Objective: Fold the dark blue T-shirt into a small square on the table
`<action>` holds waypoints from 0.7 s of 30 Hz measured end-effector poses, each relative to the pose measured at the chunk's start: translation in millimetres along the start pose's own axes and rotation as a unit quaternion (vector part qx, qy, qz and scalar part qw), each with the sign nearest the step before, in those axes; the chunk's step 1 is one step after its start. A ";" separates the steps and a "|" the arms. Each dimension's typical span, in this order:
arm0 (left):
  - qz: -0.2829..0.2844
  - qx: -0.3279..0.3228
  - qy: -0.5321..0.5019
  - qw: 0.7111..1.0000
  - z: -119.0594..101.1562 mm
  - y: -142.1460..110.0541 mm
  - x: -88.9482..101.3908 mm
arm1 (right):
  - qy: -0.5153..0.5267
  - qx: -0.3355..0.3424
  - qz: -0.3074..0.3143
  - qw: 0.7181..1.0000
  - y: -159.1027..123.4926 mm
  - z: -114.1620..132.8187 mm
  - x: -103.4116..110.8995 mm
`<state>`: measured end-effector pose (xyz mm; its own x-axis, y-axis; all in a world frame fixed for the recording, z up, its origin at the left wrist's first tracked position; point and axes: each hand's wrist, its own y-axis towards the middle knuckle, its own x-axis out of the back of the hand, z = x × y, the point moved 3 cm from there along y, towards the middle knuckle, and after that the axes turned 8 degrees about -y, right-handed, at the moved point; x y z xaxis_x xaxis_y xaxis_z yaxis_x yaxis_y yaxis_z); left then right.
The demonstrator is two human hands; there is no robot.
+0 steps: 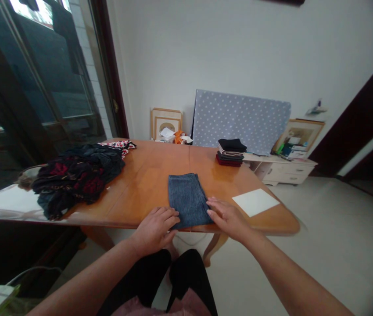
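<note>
Wooden table (pixel 160 164) across the view. At 10 o'clock on it, a heap of dark floral clothes (pixel 77 180), red-and-white print cloth (pixel 119 147) at its far end. Left hand (pixel 155 230) at the near left corner of the folded blue denim piece (pixel 188 199), fingers (pixel 170 215) lightly curled and resting on the edge, no clear grip. Denim lies flat at the table's near edge, straight ahead at 12, between both hands. Right hand (pixel 227 218) touches its right side, fingers (pixel 213 208) open and slightly spread, flat on the cloth. Stack of folded clothes (pixel 230 152) at 1 o'clock, further back. White sheet (pixel 255 202) at 2 o'clock, just beside the right hand.
</note>
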<state>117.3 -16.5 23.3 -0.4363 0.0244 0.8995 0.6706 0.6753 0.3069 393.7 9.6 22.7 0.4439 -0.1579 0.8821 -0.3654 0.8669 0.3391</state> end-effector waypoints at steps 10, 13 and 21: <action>-0.021 0.018 -0.003 1.000 -3.1 8.3 7.7 | -0.078 0.185 -0.015 0.980 -3.7 62.8 -27.8; -0.038 0.032 0.002 0.999 -2.0 9.2 6.4 | -0.117 0.181 -0.030 0.976 0.9 67.6 -35.2; -0.064 0.000 0.036 0.997 4.2 12.1 1.2 | -0.111 0.110 -0.050 0.986 14.9 64.7 -33.0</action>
<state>122.3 -5.2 26.8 -0.4738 -0.1148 0.8731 0.6122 0.6697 0.4203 320.7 -2.9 19.8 0.3057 -0.3589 0.8819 -0.5084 0.7216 0.4699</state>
